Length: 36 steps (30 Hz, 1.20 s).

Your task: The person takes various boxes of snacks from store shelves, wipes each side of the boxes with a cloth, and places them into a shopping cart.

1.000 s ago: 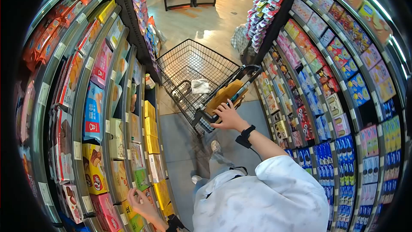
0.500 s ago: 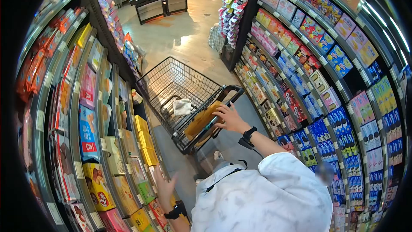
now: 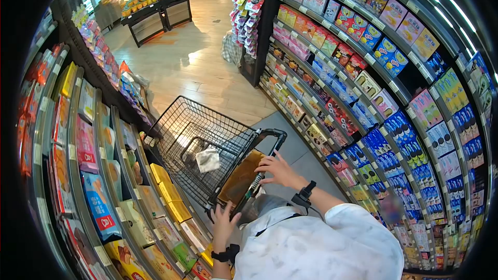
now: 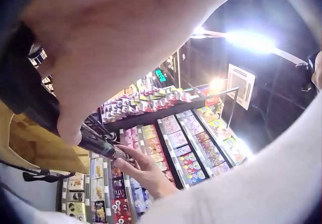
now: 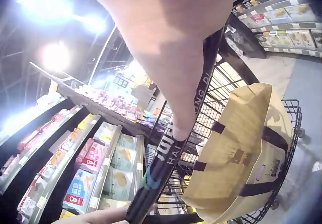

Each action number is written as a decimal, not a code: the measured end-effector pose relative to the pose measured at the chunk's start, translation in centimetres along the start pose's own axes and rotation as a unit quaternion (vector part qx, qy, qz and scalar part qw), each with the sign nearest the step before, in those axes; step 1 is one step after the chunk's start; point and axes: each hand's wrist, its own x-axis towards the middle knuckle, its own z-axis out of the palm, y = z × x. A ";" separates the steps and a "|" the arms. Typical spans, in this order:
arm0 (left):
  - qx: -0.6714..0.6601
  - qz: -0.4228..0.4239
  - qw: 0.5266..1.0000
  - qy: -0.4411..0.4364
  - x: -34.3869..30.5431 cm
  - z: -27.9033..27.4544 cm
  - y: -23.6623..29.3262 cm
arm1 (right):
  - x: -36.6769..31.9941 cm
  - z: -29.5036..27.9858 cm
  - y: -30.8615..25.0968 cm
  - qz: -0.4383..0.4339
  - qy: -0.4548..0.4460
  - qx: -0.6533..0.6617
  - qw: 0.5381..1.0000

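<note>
A black wire shopping cart [image 3: 207, 109] stands ahead in the head view, a tan bag [image 3: 241, 177] inside it by the handle [image 3: 253, 189]. My right hand [image 3: 281, 171] grips the handle towards its far end; in the right wrist view its thumb [image 5: 183, 121] lies over the lettered bar [image 5: 160, 166]. At the near end, my left hand [image 3: 223, 225] holds the handle; the left wrist view shows its thumb [image 4: 70, 126] against the bar [image 4: 95, 142]. The bag [image 5: 226, 153] has dark straps. A white cloth [image 3: 208, 161] lies in the cart.
Shelves of packaged snacks line the left [image 3: 96, 205] and right [image 3: 358, 85] sides closely. Hanging packets [image 3: 249, 15] flank the aisle's end. Beyond, a black table [image 3: 155, 16] holds yellow-lidded goods on a wooden floor [image 3: 179, 70].
My left hand has moved from the left shelf side to the cart handle. The view has turned rightward, and the cart sits lower in it. My right hand stays on the handle.
</note>
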 end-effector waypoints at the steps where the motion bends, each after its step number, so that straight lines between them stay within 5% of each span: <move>1: 0.031 -0.001 0.997 -0.063 0.0 0.2 0.0 | -0.2 -0.2 0.3 0.001 0.003 0.008 1.000; 5: -0.025 0.024 0.999 -0.006 0.7 1.5 1.1 | 0.4 -0.9 2.1 -0.003 -0.001 0.032 0.999; 8: -0.057 0.033 0.996 -0.058 2.3 1.9 1.0 | 2.2 -3.7 2.0 -0.008 -0.003 0.008 1.000; 12: -0.100 -0.076 0.989 -0.072 5.8 1.3 1.3 | 5.6 -4.2 3.8 0.001 -0.016 0.018 1.000; 14: -0.108 -0.060 0.981 -0.152 8.0 1.2 0.8 | 7.3 -4.3 4.8 -0.026 -0.019 0.023 0.999; 17: -0.111 -0.093 0.971 -0.190 10.6 -3.5 3.7 | 10.1 -4.3 5.9 -0.021 -0.003 0.026 0.999; 23: -0.074 -0.061 0.978 -0.184 15.7 -8.1 3.8 | 14.7 -5.2 6.2 0.007 0.030 0.016 0.999; 25: -0.064 0.035 0.987 -0.144 18.2 -7.8 1.0 | 16.3 -4.8 6.7 -0.012 0.055 0.015 0.998; 27: -0.018 0.040 0.989 -0.143 20.4 -7.7 -1.6 | 18.1 -4.2 7.0 0.013 0.059 -0.014 0.998; 36: 0.027 0.123 0.970 -0.207 28.4 -16.6 -5.8 | 22.0 -0.8 3.5 0.112 0.100 -0.039 0.988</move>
